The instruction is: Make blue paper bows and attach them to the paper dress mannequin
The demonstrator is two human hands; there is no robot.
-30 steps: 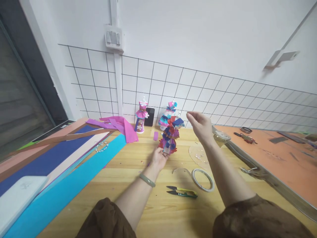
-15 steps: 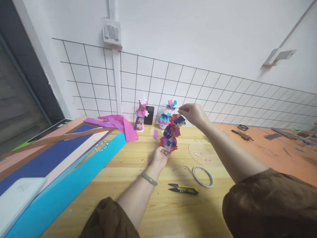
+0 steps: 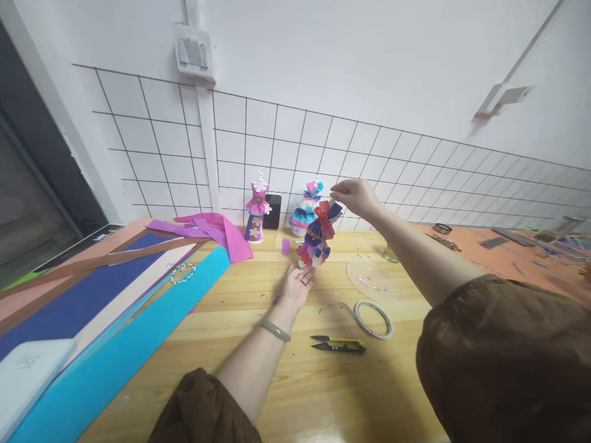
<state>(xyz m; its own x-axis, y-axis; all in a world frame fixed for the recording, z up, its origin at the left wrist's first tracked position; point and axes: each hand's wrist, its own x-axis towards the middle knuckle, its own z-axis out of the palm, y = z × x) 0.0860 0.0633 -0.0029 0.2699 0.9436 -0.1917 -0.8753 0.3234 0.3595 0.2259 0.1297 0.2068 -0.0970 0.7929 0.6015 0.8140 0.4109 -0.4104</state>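
A small dress form in red, navy and purple ruffles (image 3: 318, 237) is upright in front of me. My left hand (image 3: 298, 286) is at its base, fingertips against the bottom. My right hand (image 3: 353, 195) is pinched at the top of this form, on what looks like its tip. Just behind stands a pink, white and blue dress form (image 3: 306, 209). Farther left is a pink and navy dress form (image 3: 257, 212) with flower shapes, beside a dark phone (image 3: 273, 211).
Scissors (image 3: 338, 344) and a tape roll (image 3: 373, 320) lie near the front. A round clear sheet (image 3: 369, 279) holds small bits. Coloured paper strips (image 3: 161, 314), magenta paper (image 3: 231, 237), a bead bracelet (image 3: 183, 272) and a white box (image 3: 34, 375) are left.
The ruffled form has come more upright and lower, and my left hand is now under its base rather than over its lower ruffles. The whole view has shifted slightly.
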